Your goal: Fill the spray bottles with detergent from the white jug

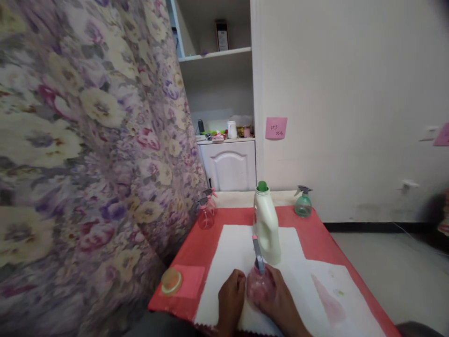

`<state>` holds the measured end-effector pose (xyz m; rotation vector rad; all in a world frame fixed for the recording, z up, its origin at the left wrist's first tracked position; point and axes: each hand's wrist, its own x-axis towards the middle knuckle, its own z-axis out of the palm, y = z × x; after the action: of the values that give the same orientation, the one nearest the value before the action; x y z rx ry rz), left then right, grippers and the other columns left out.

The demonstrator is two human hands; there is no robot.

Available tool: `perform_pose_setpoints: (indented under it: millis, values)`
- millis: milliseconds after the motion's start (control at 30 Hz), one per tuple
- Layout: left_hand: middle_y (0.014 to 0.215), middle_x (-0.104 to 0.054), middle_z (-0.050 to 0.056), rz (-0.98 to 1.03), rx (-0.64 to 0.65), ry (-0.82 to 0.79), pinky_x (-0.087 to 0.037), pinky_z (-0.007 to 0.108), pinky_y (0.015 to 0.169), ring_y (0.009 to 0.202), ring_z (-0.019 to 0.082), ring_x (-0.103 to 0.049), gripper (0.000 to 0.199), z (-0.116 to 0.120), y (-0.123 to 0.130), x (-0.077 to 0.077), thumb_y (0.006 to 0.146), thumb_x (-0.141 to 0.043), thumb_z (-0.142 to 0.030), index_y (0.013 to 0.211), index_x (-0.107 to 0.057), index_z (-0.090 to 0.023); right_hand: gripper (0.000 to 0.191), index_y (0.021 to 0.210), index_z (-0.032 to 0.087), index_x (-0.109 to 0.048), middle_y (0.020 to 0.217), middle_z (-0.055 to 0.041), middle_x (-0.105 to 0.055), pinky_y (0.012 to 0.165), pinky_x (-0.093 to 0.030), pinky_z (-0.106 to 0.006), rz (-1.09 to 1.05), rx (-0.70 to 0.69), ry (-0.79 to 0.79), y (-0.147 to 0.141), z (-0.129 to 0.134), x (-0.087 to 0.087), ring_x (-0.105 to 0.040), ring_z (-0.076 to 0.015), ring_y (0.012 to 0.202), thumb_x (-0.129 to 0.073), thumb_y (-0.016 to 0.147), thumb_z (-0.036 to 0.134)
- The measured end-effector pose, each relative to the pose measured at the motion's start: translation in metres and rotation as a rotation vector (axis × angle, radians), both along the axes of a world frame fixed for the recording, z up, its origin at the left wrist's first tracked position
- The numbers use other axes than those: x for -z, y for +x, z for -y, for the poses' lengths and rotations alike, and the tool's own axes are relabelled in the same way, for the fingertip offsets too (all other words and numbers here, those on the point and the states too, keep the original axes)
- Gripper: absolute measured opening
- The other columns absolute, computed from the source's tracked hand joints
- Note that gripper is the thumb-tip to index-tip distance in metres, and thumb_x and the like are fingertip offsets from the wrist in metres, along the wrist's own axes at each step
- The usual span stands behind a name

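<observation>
My right hand (282, 299) is wrapped round the right side of a clear pink spray bottle (258, 286), which has a grey spray head (258, 255) with a pink tip. Close by the bottle's left side, my left hand (231, 298) is closed, fingers curled in; whether anything is inside it is hidden. Just behind the spray bottle stands a large pale green jug (267, 224) with a green piece (262, 186) in its open mouth. All of these are over a white cloth (231, 243) on a red-covered table (185, 252).
Pink spray bottles (206, 216) stand at the table's back left, a green spray bottle (303, 204) at its back right. A round lidded jar (171, 282) sits by a pink paper (190, 281) at front left. A floral curtain (105, 164) hangs along the left.
</observation>
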<state>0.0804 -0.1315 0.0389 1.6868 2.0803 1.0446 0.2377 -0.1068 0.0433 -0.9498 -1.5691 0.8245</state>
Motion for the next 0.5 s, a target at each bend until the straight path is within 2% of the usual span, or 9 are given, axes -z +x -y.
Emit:
perform_pose_setpoints:
  millis: [67, 100, 133, 200, 267, 333, 400, 500]
  values:
    - [0.071, -0.065, -0.004, 0.0, 0.022, -0.003, -0.04, 0.022, 0.063, 0.067, 0.013, -0.061, 0.019, 0.0, -0.002, 0.001, 0.09, -0.043, -0.028, 0.085, -0.061, -0.024, 0.066, 0.125, 0.022, -0.053, 0.122, -0.0094, -0.065, 0.099, -0.049, -0.043, 0.003, -0.318, -0.14, 0.021, -0.012, -0.017, -0.062, -0.0309, 0.112, -0.074, 0.062, 0.026]
    - [0.072, -0.066, -0.004, 0.0, 0.041, -0.002, -0.041, 0.022, 0.064, 0.067, 0.013, -0.061, 0.018, 0.0, -0.003, 0.0, 0.09, -0.044, -0.029, 0.088, -0.062, -0.024, 0.068, 0.125, 0.022, -0.055, 0.123, -0.0082, -0.065, 0.1, -0.048, -0.044, 0.015, -0.434, -0.188, 0.032, -0.018, -0.024, -0.061, -0.0311, 0.114, -0.076, 0.061, 0.026]
    - [0.075, -0.066, -0.004, 0.0, 0.064, 0.0, -0.041, 0.022, 0.065, 0.068, 0.013, -0.061, 0.018, 0.0, -0.003, 0.0, 0.09, -0.045, -0.029, 0.091, -0.063, -0.024, 0.069, 0.127, 0.023, -0.055, 0.126, -0.0074, -0.065, 0.103, -0.045, -0.045, 0.025, -0.527, -0.212, 0.04, -0.024, -0.03, -0.059, -0.0313, 0.117, -0.077, 0.062, 0.028]
    - [0.083, -0.067, -0.002, -0.005, 0.12, 0.015, -0.043, 0.023, 0.068, 0.07, 0.013, -0.061, 0.02, 0.0, -0.005, 0.001, 0.09, -0.046, -0.03, 0.097, -0.064, -0.025, 0.07, 0.131, 0.024, -0.053, 0.131, -0.0061, -0.062, 0.107, -0.039, -0.046, 0.024, -0.585, -0.245, 0.052, -0.03, -0.035, -0.055, -0.0303, 0.123, -0.077, 0.065, 0.029]
    - [0.089, -0.066, -0.001, -0.013, 0.177, 0.046, -0.044, 0.023, 0.07, 0.071, 0.013, -0.061, 0.023, 0.0, -0.005, 0.002, 0.09, -0.045, -0.028, 0.103, -0.065, -0.025, 0.07, 0.134, 0.026, -0.052, 0.136, -0.0062, -0.058, 0.107, -0.04, -0.044, 0.014, -0.554, -0.25, 0.055, -0.029, -0.03, -0.052, -0.0293, 0.126, -0.075, 0.068, 0.028]
    - [0.09, -0.065, 0.0, -0.019, 0.222, 0.084, -0.045, 0.023, 0.072, 0.076, 0.014, -0.061, 0.025, 0.0, -0.006, 0.003, 0.091, -0.044, -0.026, 0.104, -0.065, -0.025, 0.071, 0.136, 0.026, -0.049, 0.138, -0.0073, -0.055, 0.102, -0.045, -0.041, 0.01, -0.452, -0.247, 0.049, -0.02, -0.017, -0.052, -0.0284, 0.126, -0.073, 0.07, 0.027]
    - [0.088, -0.064, 0.001, -0.02, 0.247, 0.103, -0.045, 0.023, 0.073, 0.078, 0.014, -0.061, 0.024, 0.001, -0.006, 0.003, 0.091, -0.043, -0.023, 0.101, -0.065, -0.024, 0.073, 0.139, 0.026, -0.044, 0.135, -0.0088, -0.055, 0.099, -0.048, -0.04, 0.029, -0.293, -0.228, 0.036, -0.008, -0.001, -0.053, -0.0276, 0.125, -0.07, 0.071, 0.025]
    - [0.085, -0.063, 0.001, -0.014, 0.271, 0.104, -0.044, 0.023, 0.07, 0.074, 0.014, -0.06, 0.022, 0.001, -0.006, 0.002, 0.09, -0.043, -0.023, 0.094, -0.065, -0.023, 0.079, 0.138, 0.023, -0.042, 0.128, -0.0112, -0.057, 0.099, -0.049, -0.044, 0.101, 0.0, -0.081, 0.013, 0.008, 0.013, -0.055, -0.0301, 0.12, -0.073, 0.064, 0.026]
